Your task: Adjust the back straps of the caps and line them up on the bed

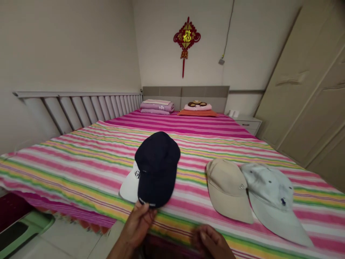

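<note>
My left hand (140,221) pinches the front of a navy baseball cap's brim, thumb on top. The navy baseball cap (159,165) is tilted with its crown away from me and partly covers a white cap (129,189) with dark lettering. Whether the two caps touch cannot be made out. Slightly blurred at the near edge of the bed, my right hand (211,239) has curled fingers, and nothing shows in them. Right of it lie a beige cap (228,189) and a pale cap (275,198) with a small dark emblem, the two overlapping slightly.
A striped sheet (81,162) covers the bed. Folded purple bedding (156,107) and a pink folded stack (198,107) rest by the headboard (164,92). A metal rail (81,94) runs along the left; a nightstand (249,124) and a wardrobe (304,93) stand right. A green stool (37,221) is lower left.
</note>
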Tool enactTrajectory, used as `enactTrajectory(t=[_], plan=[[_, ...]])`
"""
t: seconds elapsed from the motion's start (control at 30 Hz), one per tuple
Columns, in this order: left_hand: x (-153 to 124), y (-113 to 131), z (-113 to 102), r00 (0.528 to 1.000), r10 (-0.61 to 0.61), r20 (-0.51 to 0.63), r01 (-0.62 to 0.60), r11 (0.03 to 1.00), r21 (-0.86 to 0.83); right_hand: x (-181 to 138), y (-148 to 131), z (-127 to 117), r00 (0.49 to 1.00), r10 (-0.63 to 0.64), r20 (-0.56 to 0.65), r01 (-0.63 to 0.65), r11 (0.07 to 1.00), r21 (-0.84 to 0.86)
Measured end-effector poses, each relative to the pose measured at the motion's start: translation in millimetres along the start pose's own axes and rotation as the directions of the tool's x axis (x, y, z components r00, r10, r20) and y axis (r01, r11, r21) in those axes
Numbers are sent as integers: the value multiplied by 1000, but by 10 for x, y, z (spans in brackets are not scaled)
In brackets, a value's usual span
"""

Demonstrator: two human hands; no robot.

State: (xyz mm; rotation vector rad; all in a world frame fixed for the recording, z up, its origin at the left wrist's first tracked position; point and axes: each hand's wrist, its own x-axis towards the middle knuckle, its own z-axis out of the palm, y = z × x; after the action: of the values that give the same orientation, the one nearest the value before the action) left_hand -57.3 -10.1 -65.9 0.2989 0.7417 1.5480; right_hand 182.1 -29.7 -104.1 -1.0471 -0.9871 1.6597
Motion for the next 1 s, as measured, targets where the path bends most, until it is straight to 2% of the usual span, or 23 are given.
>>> enactTrajectory(t=[0.07, 0.17, 0.27, 0.33, 0.43, 0.53, 0.6, 0.67, 0.7, 0.83, 0.93, 1.0], plan=[[-115, -259, -55, 988, -114, 103, 112, 993, 31, 66, -312, 137, 995, -49, 92, 42, 996, 78], [-253, -579, -122, 956, -240, 170, 226, 969, 98, 139, -741, 335, 965, -216, 151, 173, 951, 256], [-314, -728, -184, 918, -327, 224, 288, 938, 191, 167, -927, 423, 969, -246, 37, 210, 889, 406], [-304, -712, -223, 889, -351, 294, 304, 933, 192, 158, -907, 404, 977, -211, -10, 191, 864, 466], [-215, -556, -240, 855, -358, 375, 339, 933, 119, 110, -789, 320, 986, -166, -20, 153, 847, 509], [-69, -346, -145, 822, -390, 414, 381, 918, 108, 44, -693, 247, 992, -127, -12, 116, 859, 499], [26, -223, -17, 815, -339, 470, 337, 937, 93, -3, -658, 204, 994, -112, 7, 95, 874, 477], [90, -131, 129, 791, -240, 563, 249, 966, 61, -58, -638, 147, 993, -109, 52, 74, 889, 452], [105, -99, 197, 763, -209, 612, 221, 974, 57, -92, -631, 113, 990, -111, 88, 61, 895, 441], [50, -69, 362, 664, -232, 711, 204, 971, 126, -252, -626, -22, 960, -72, 271, -40, 922, 385], [-38, -97, 355, 644, -258, 720, 247, 961, 123, -335, -640, -59, 948, -13, 319, -103, 933, 346], [-74, -111, 307, 659, -238, 714, 284, 957, 57, -345, -642, -60, 962, -10, 272, -96, 922, 375]])
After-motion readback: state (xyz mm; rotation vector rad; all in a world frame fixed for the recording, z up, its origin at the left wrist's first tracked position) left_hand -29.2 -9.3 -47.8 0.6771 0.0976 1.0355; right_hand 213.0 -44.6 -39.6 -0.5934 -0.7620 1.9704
